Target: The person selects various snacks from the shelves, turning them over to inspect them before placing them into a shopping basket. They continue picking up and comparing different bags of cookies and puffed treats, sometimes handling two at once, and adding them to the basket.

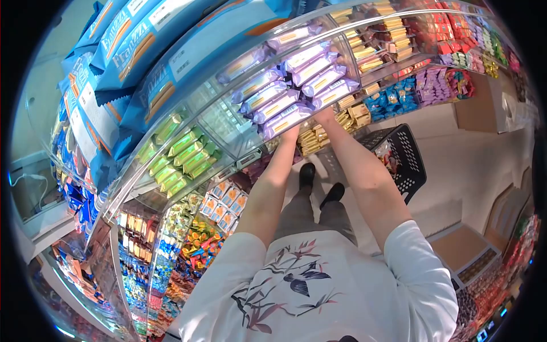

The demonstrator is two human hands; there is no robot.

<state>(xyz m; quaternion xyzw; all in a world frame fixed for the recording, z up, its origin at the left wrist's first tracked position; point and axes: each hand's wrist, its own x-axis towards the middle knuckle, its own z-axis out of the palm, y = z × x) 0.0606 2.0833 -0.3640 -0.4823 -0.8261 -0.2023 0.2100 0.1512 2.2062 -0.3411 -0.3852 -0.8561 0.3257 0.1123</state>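
Both my arms reach forward to the lower front edge of a clear plastic shelf bin. My left hand (291, 133) is at the bin's edge, just below the purple-and-white wrapped bars (277, 107). Slightly farther right, my right hand (325, 115) meets the same edge, under the right-hand rows of those bars. The fingers of both hands are hidden by the bin and its contents, so I cannot see whether they grip anything. Gold-wrapped bars (312, 141) lie on the level below, near my wrists. Green-wrapped bars (192, 153) fill a compartment to the left.
Large blue packets (128, 54) are stacked on top at the upper left. A black perforated basket (414, 157) stands on the floor right of my legs, with packets inside. Cardboard boxes (462, 249) sit at the right. Bins of colourful wrapped sweets (199, 245) line the lower left.
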